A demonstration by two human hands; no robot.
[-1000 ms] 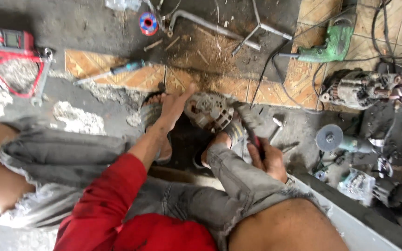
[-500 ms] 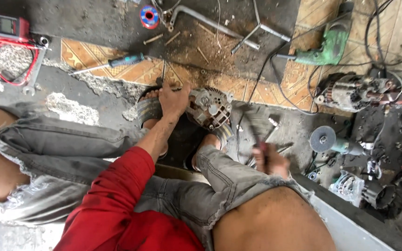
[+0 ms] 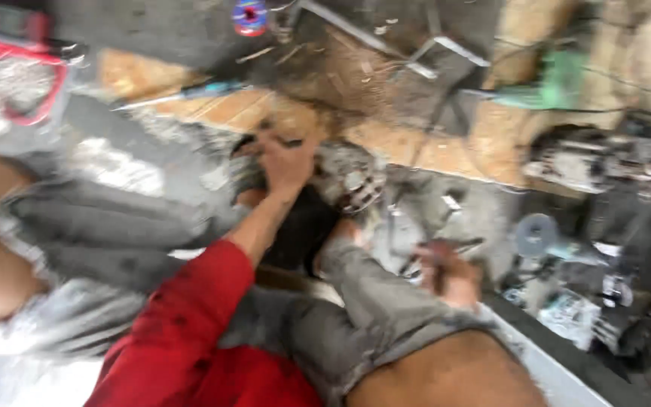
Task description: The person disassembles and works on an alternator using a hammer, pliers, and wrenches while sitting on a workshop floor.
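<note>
The picture is blurred by motion. I sit on the floor with my knees apart, a grey metal alternator [image 3: 352, 181] between my feet. My left hand [image 3: 284, 158], at the end of a red sleeve, reaches forward and rests on the alternator's left side with bent fingers. Whether it grips is unclear. My right hand [image 3: 450, 275] is by my right knee, closed around a small dark tool [image 3: 437, 260] that I cannot make out further.
A blue-handled screwdriver [image 3: 190, 92] lies on a wooden board [image 3: 212, 105] ahead. A red meter with leads [image 3: 9, 45] is at the far left. A green drill [image 3: 559, 79], a second alternator [image 3: 589, 162], a grinder disc [image 3: 536, 234] and several parts crowd the right.
My left hand has stayed at the alternator's left side. My right hand has kept its tool by the knee. The view has swung and blurred.
</note>
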